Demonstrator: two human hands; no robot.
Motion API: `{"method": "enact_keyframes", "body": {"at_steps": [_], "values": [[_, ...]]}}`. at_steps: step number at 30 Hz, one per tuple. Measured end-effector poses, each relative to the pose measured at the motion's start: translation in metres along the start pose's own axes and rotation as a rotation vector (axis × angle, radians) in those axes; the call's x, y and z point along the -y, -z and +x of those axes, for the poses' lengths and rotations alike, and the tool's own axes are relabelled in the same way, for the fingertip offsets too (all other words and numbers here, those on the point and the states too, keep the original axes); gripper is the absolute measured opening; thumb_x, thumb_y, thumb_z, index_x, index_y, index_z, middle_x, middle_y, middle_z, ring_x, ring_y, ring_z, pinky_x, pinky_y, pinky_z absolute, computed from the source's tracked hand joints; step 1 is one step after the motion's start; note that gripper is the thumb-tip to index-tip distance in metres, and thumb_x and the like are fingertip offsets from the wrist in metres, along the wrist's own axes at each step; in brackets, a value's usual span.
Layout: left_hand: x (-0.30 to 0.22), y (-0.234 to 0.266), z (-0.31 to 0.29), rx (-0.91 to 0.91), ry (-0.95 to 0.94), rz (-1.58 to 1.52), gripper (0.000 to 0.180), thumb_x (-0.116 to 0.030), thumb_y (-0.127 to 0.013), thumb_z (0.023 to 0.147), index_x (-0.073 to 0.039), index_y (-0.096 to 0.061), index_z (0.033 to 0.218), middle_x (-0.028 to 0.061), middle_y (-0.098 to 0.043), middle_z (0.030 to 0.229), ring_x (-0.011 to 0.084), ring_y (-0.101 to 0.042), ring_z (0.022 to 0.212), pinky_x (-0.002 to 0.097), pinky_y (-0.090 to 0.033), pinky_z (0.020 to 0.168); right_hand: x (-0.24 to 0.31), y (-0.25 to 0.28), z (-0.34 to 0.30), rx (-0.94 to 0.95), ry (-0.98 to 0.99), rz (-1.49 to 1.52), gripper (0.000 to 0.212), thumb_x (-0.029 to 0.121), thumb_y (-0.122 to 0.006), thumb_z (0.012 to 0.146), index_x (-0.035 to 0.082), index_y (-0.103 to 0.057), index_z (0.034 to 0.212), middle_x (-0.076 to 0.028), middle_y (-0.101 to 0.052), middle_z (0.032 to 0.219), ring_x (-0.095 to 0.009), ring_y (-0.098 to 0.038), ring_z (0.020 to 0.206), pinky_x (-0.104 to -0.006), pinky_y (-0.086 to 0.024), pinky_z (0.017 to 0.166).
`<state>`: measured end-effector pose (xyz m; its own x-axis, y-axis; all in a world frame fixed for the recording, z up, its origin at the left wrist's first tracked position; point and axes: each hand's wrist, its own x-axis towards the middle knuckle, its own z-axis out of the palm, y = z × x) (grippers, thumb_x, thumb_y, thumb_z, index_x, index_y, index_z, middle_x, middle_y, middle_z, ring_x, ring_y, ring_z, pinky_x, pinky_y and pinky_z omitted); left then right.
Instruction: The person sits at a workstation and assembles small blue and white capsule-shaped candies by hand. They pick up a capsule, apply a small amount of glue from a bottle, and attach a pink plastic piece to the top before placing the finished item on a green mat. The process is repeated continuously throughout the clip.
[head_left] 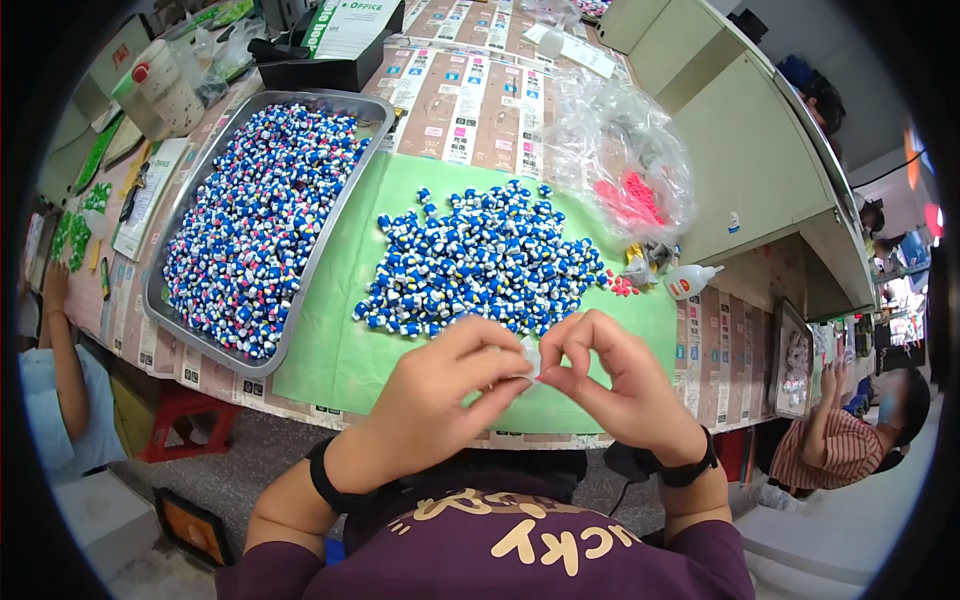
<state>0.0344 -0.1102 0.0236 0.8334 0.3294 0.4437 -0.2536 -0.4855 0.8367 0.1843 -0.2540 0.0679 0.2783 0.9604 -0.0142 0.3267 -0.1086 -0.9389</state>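
Near the front edge of the green mat, my two hands meet fingertip to fingertip. A small white, thin-looking piece sits between them, possibly tissue or film. My left hand pinches its left side with thumb and fingers. At its right side, my right hand has thumb and forefinger pressed together on its edge. Whether anything tiny is inside the pinch is hidden. Just beyond my fingers lies a spread pile of small blue-and-white painted pieces. A few small red-pink bits lie at the pile's right edge.
A metal tray full of similar pieces stands left on the green mat. A clear bag of pink bits and a white squeeze bottle are at right, beside a cabinet. Other people sit at both sides.
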Motion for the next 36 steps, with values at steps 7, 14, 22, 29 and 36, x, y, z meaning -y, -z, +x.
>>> {"method": "enact_keyframes", "body": {"at_steps": [7, 14, 22, 29, 36], "values": [[0.015, 0.026, -0.014, -0.073, 0.267, -0.116, 0.029, 0.005, -0.071, 0.081, -0.005, -0.071, 0.108, 0.0056, -0.059, 0.092, 0.0137, -0.062, 0.084, 0.0249, -0.056, 0.070, -0.018, 0.012, 0.008, 0.083, 0.118, -0.636, 0.020, -0.006, -0.064, 0.079, 0.007, -0.050, 0.085, -0.005, -0.057, 0.081, -0.024, -0.057, 0.079, -0.0354, -0.041, 0.088], [0.027, 0.033, -0.024, -0.104, 0.404, -0.566, 0.027, 0.006, -0.068, 0.085, 0.001, -0.068, 0.112, 0.0093, -0.065, 0.108, 0.0151, -0.065, 0.099, 0.0276, -0.055, 0.085, -0.026, 0.008, 0.013, 0.084, 0.126, -0.697, 0.020, -0.005, -0.064, 0.078, 0.008, -0.051, 0.086, -0.004, -0.056, 0.079, -0.025, -0.056, 0.078, -0.0360, -0.039, 0.089], [0.022, 0.027, -0.013, -0.084, 0.502, -0.799, 0.027, 0.005, -0.067, 0.087, 0.004, -0.065, 0.115, 0.0136, -0.066, 0.113, 0.0213, -0.066, 0.103, 0.0306, -0.056, 0.089, -0.001, 0.011, 0.013, -0.008, 0.002, -0.156, 0.023, -0.007, -0.066, 0.083, 0.007, -0.047, 0.085, -0.005, -0.059, 0.085, -0.017, -0.057, 0.082, -0.0306, -0.043, 0.082], [0.011, 0.016, -0.003, -0.083, 0.575, -0.908, 0.026, -0.005, -0.065, 0.093, 0.004, -0.063, 0.117, 0.0173, -0.070, 0.103, 0.0253, -0.071, 0.095, 0.0307, -0.060, 0.076, 0.013, -0.013, 0.016, -0.147, 0.181, 0.020, 0.028, -0.009, -0.064, 0.087, 0.009, -0.042, 0.088, -0.007, -0.059, 0.092, -0.014, -0.055, 0.087, -0.0299, -0.044, 0.081], [0.009, 0.013, -0.006, -0.084, 0.532, -0.848, 0.025, -0.003, -0.067, 0.091, 0.005, -0.065, 0.115, 0.0126, -0.069, 0.106, 0.0208, -0.070, 0.096, 0.0284, -0.059, 0.078, 0.008, -0.024, 0.018, -0.233, 0.226, -0.056, 0.025, -0.008, -0.067, 0.080, 0.009, -0.050, 0.087, -0.004, -0.062, 0.089, -0.020, -0.060, 0.086, -0.0348, -0.038, 0.083]]}}
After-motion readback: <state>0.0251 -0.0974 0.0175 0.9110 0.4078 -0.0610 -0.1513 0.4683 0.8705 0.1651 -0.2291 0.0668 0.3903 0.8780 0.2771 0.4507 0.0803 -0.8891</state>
